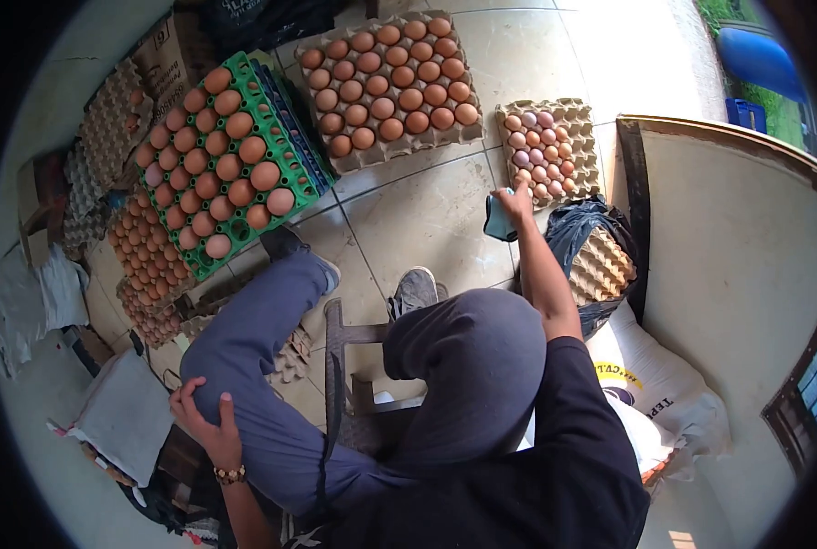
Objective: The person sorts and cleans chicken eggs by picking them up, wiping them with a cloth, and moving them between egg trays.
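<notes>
My right hand [517, 205] reaches to the near edge of a small cardboard egg tray [586, 151] on the right. Its fingertips are right at an egg [523, 177] in that tray. Held in the same hand is a pale teal, dark-edged cloth [498, 220]. Small brown and pinkish eggs fill part of the tray, with bare cups along its right side. My left hand [205, 423] lies on my left knee with fingers spread, holding nothing.
A full cardboard tray of brown eggs [387, 158] lies ahead. Left of it stands a stack topped by a green plastic egg tray [235, 229]. More cardboard trays [107, 128] lie far left. A black bag [569, 229] with trays and a white sack [651, 366] sit right.
</notes>
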Action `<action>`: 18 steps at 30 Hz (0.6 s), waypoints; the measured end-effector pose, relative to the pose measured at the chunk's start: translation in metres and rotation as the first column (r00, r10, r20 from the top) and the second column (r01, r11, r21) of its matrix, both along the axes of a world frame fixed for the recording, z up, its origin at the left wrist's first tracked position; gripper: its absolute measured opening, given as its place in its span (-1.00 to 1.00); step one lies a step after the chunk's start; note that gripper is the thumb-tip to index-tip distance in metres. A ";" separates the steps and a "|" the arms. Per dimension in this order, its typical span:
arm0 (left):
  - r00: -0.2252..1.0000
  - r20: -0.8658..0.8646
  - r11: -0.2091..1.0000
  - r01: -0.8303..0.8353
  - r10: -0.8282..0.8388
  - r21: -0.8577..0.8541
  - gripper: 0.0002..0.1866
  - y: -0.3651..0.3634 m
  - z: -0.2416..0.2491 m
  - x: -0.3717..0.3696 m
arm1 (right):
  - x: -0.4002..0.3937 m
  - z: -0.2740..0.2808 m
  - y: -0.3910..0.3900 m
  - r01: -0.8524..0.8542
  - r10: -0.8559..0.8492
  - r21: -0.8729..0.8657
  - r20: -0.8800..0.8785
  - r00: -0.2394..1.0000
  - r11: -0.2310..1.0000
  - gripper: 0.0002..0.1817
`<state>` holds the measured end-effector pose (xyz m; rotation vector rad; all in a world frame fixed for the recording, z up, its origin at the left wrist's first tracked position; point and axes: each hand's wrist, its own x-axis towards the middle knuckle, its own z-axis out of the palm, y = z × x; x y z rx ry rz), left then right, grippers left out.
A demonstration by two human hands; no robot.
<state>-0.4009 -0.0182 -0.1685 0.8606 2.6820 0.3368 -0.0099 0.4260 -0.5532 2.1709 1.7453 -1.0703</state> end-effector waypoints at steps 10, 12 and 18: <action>0.997 0.001 0.997 -0.078 0.078 -0.012 -0.66 -0.011 0.004 -0.008 | 0.025 -0.061 0.039 0.013 -0.013 -0.001 -0.211 0.977 1.000 -0.05; 0.995 -0.009 0.994 -0.101 0.101 -0.029 -0.66 -0.011 0.006 -0.007 | 0.032 -0.076 0.044 0.009 -0.006 0.011 -0.205 0.979 1.000 -0.08; 0.991 -0.068 0.988 -0.122 0.116 -0.092 -0.67 -0.013 0.010 -0.007 | 0.035 -0.090 0.061 -0.041 0.032 -0.114 -0.081 0.996 0.993 -0.10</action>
